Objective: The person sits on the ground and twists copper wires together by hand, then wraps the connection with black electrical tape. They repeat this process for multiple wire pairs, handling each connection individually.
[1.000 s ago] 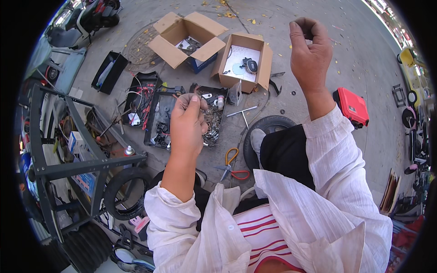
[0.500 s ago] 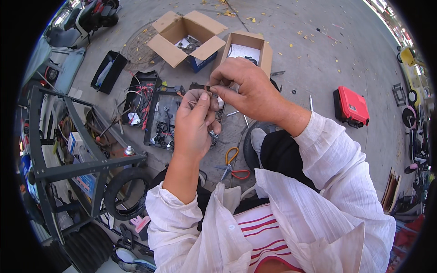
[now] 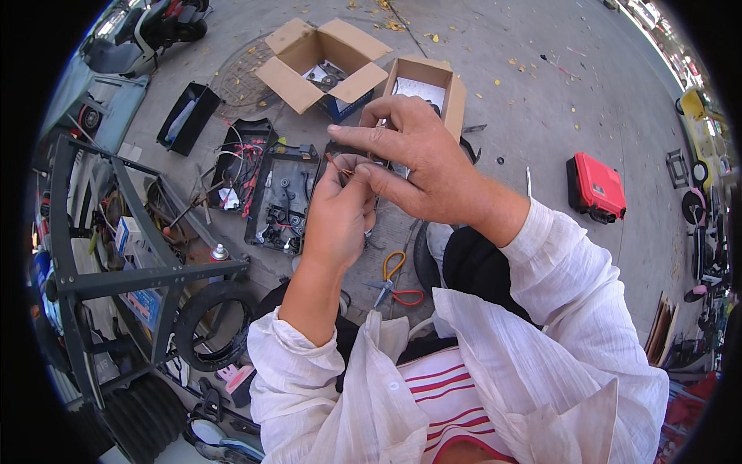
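Observation:
Copper-coloured thin wires [image 3: 335,165] are pinched in my left hand [image 3: 344,205], over the plastic trays of small parts. My right hand [image 3: 413,158] is raised just above and right of it, index finger stretched leftward, apart from the thumb, whose tip touches the left fingertips at the wire. Behind them lie an open black tray of hardware [image 3: 282,209] and another tray [image 3: 239,162] with red and white cables. Orange-and-red-handled scissors [image 3: 394,282] lie on the ground below my hands.
Two open cardboard boxes [image 3: 305,89] stand ahead, with a narrow black bin [image 3: 185,116] left of them. A red case [image 3: 595,185] sits right. A dark metal frame [image 3: 135,282] and loose tyre [image 3: 193,348] crowd the left; a scooter [image 3: 154,35] stands behind.
My right hand came down and left from high on the right to meet my left hand. Since the middle frame, its index finger has lifted away from the thumb and extended leftward.

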### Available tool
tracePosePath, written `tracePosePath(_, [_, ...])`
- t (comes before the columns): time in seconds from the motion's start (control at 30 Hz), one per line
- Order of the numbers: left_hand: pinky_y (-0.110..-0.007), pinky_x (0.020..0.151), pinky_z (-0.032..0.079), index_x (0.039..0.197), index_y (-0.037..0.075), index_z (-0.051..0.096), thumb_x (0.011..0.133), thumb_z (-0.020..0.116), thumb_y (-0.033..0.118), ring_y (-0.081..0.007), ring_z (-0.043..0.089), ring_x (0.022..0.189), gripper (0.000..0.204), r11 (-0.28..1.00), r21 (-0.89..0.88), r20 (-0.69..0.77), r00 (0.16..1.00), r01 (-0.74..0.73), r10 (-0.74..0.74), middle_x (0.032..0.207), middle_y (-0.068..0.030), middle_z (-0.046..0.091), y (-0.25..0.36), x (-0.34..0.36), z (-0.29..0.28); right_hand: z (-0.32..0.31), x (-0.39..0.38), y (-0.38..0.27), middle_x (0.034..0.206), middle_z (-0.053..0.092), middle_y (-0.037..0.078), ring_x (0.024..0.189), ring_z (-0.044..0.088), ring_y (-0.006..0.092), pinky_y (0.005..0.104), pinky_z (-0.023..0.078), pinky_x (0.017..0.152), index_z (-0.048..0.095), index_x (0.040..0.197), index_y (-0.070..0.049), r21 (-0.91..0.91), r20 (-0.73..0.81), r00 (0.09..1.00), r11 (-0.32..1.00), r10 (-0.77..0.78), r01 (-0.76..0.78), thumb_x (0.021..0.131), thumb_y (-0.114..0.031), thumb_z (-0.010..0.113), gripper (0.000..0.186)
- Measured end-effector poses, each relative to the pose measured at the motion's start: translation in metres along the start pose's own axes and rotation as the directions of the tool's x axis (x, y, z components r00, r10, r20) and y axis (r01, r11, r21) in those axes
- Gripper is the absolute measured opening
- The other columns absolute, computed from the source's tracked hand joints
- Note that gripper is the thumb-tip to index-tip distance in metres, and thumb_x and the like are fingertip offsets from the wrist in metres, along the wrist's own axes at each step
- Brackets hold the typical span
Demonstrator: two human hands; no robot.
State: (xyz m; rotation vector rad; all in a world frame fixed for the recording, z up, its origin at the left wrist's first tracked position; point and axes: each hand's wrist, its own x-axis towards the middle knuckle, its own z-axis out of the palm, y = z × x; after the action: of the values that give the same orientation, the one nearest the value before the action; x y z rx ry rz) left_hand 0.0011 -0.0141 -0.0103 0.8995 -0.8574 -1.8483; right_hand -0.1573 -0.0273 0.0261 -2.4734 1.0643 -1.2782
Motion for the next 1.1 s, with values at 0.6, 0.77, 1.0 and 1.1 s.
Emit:
tracePosePath(0.6, [-0.021,0.058,0.04,0.111,0.002,0.052,0.097,0.053,0.017,-0.0053,0.05,0.068,0.021,0.943,0.327,-0.042,0.995,-0.068,0.086,0.082,-0.0008,0.057,-0.011,0.003,-0.007,0.008,-0.002,0.0,0.091,0.059,0.007,0.088,0.054,0.0271,0.0376,0.044,0.078,0.069,0.089,-0.009,-0.028,-0.011,1.0,0.999,0.017,-0.017,0.077,-0.015,0.071,0.013])
tracePosePath(0.77, [-0.027,0.079,0.046,0.114,-0.002,0.055,0.096,0.054,0.017,-0.0104,0.057,0.087,0.027,0.862,0.502,-0.08,0.99,-0.063,0.119,0.095,-0.0076,0.064,-0.01,0.001,-0.001,0.007,-0.001,0.0,0.084,0.058,0.007,0.084,0.054,0.0282,0.0392,0.043,0.074,0.066,0.084,-0.008,-0.024,-0.005,0.999,0.999,0.045,-0.045,0.074,-0.013,0.071,0.012])
tracePosePath(1.0, [-0.026,0.065,0.041,0.102,-0.001,0.056,0.096,0.052,0.016,-0.0075,0.049,0.073,0.019,0.872,0.488,-0.071,0.994,-0.037,0.082,0.082,-0.0027,0.057,-0.006,0.002,0.0,-0.003,0.004,-0.001,0.081,0.056,0.009,0.08,0.053,0.0302,0.0399,0.042,0.072,0.061,0.081,-0.006,-0.07,-0.055,0.995,0.994,0.078,-0.082,0.073,-0.008,0.068,0.011])
tracePosePath(1.1, [-0.026,0.058,0.037,0.096,0.0,0.055,0.096,0.051,0.016,-0.0065,0.043,0.066,0.017,0.878,0.478,-0.081,0.995,-0.019,0.066,0.076,0.0005,0.051,-0.001,0.0,0.004,-0.009,0.005,0.003,0.081,0.056,0.01,0.079,0.053,0.0312,0.04,0.042,0.071,0.06,0.081,-0.005,-0.092,-0.133,0.987,0.99,0.094,-0.106,0.073,-0.007,0.067,0.011])
